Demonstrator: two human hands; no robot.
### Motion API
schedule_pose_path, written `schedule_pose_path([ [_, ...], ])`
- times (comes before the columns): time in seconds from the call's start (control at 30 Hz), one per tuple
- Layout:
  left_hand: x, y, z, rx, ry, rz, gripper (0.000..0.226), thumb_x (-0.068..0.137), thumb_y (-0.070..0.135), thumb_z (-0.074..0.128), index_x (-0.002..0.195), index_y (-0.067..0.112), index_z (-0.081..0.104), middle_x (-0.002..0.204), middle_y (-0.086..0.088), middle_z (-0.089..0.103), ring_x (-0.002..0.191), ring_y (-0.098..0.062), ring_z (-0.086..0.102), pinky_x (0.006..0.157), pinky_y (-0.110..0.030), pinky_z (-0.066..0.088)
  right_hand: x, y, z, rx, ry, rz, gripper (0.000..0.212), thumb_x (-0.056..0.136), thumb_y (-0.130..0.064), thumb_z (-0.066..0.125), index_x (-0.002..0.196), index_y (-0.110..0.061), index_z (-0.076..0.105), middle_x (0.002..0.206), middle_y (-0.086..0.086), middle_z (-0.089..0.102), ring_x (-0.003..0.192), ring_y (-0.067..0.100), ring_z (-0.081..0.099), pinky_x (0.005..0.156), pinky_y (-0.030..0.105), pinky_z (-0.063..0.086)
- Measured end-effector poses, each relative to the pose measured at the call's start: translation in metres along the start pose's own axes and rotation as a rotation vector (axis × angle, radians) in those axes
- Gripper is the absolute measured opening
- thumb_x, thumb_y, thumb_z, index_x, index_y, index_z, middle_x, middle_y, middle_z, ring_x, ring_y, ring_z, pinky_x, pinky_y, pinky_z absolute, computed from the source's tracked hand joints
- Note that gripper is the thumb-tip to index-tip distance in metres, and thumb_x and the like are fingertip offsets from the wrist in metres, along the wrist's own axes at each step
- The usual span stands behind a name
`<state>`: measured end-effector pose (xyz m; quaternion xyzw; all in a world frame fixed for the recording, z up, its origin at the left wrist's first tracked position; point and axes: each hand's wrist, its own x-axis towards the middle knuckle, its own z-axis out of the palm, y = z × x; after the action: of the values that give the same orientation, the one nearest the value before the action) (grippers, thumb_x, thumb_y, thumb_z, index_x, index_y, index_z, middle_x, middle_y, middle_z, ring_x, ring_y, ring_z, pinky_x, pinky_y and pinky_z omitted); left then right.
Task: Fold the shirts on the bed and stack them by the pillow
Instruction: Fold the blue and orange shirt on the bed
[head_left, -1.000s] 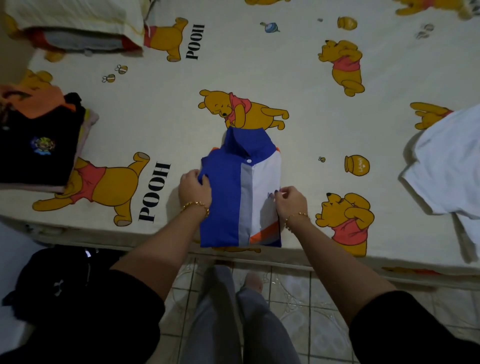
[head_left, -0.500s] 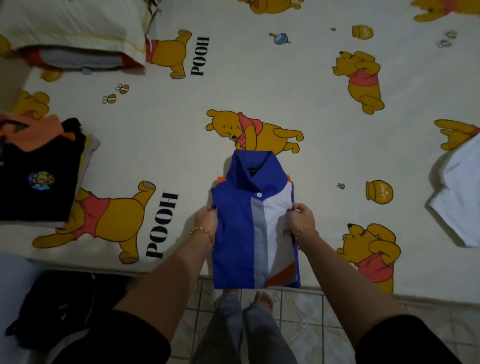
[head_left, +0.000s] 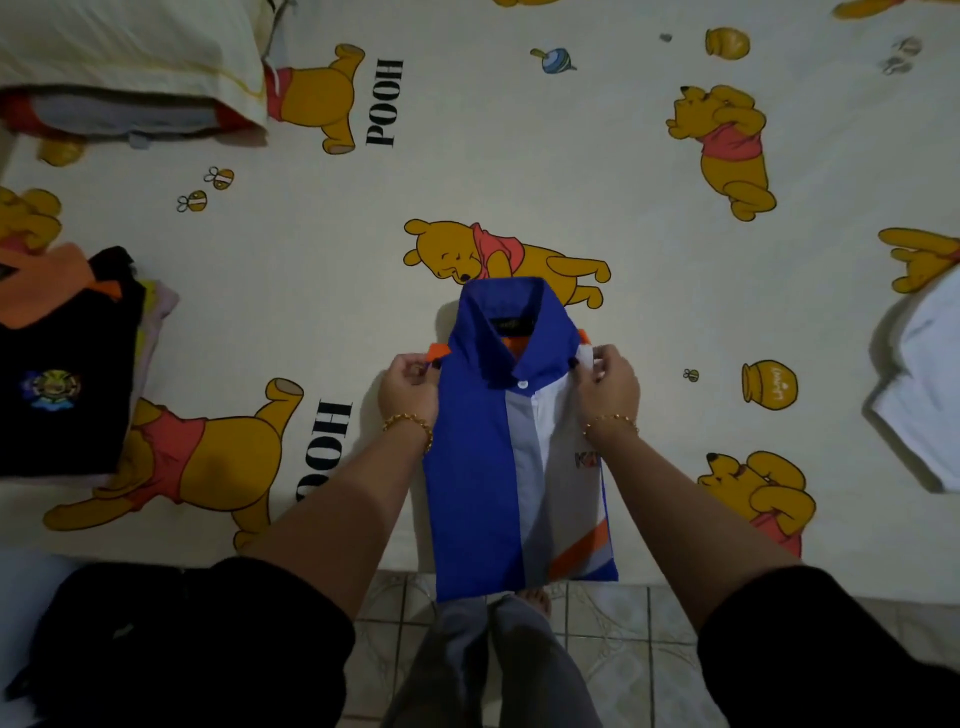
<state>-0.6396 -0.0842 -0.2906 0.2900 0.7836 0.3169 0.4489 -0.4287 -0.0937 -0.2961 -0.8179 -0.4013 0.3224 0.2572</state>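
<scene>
Already narrowed, the blue-and-white shirt (head_left: 478, 467) lies at the near edge of the bed (head_left: 519, 156), hem overhanging — the left hand (head_left: 410, 387) and right hand (head_left: 609, 382) each pinch a shoulder corner. Moving both pinches level should, I judge, keep the next fold square.

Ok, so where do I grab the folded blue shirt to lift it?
Probably by both long side edges just below the collar, one hand from each side. The blue shirt is folded into a narrow rectangle, so pinching there, as the left hand and right hand do, should hold the layers together.
</scene>
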Motion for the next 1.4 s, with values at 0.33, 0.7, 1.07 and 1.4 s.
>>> schedule_pose_path([
  [0.33,0.004,0.025,0.002,0.245,-0.22,-0.143,0.048,0.093,0.042,0.053,0.12,0.003,0.058,0.114,-0.015,0.062,0.096,-0.029,0.059,0.079,-0.032,0.045,0.003,-0.022,-0.005,-0.081,-0.216,0.24,0.053,0.099,-0.042,0.037,0.116,0.003,0.057,0.12,0.023,0.059,0.109,0.037,0.055,0.082,0.033,0.04],
  [0.7,0.045,0.082,0.004,0.216,-0.139,0.133,0.045,0.089,0.023,0.064,0.129,0.006,0.054,0.126,-0.007,0.06,0.113,-0.024,0.057,0.096,-0.03,0.045,0.036,-0.054,-0.016,0.049,-0.053,0.167,0.042,0.095,-0.029,0.053,0.128,-0.003,0.05,0.123,0.015,0.06,0.111,0.031,0.057,0.089,0.032,0.042],
  [1.07,0.004,0.048,0.014,0.242,0.05,0.199,0.026,0.097,0.016,0.048,0.078,0.005,0.061,0.064,-0.001,0.052,0.057,-0.011,0.044,0.047,-0.017,0.03,-0.028,-0.02,-0.001,0.067,0.081,0.15,0.028,0.099,-0.028,0.045,0.08,-0.008,0.051,0.074,0.004,0.053,0.068,0.021,0.05,0.056,0.027,0.032],
  [1.4,-0.036,0.001,0.009,0.076,0.013,-0.009,0.019,0.092,0.029,0.059,0.09,0.01,0.061,0.078,0.002,0.058,0.071,-0.012,0.052,0.055,-0.016,0.036,-0.043,0.026,-0.016,0.126,-0.052,0.219,0.028,0.097,-0.037,0.048,0.088,-0.012,0.055,0.083,0.005,0.058,0.081,0.022,0.054,0.074,0.031,0.045],
])
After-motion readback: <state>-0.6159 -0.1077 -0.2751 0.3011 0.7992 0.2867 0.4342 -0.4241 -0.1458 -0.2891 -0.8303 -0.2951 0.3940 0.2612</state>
